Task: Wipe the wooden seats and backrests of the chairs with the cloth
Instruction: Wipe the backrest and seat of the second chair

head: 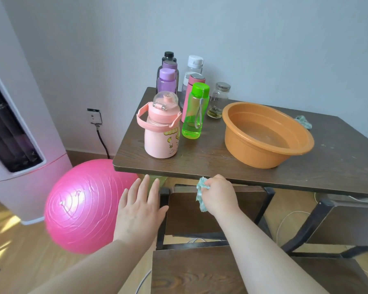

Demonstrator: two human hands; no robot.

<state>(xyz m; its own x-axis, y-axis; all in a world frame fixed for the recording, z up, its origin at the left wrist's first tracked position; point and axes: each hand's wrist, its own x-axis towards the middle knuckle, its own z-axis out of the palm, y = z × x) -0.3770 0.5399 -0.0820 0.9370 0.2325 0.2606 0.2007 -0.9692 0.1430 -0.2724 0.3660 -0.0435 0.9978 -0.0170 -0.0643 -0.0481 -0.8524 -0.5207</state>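
Observation:
A dark wooden chair with a black metal frame is tucked under the table, its backrest facing me. My right hand is shut on a crumpled teal cloth at the top of that backrest, just below the table edge. My left hand hovers open, fingers spread, by the backrest's left post. The seat of a nearer chair shows at the bottom. Another chair stands under the table at the right.
The brown table carries several water bottles, a glass jar, an orange basin with water and a second cloth. A pink exercise ball lies on the floor at left, beside a white appliance.

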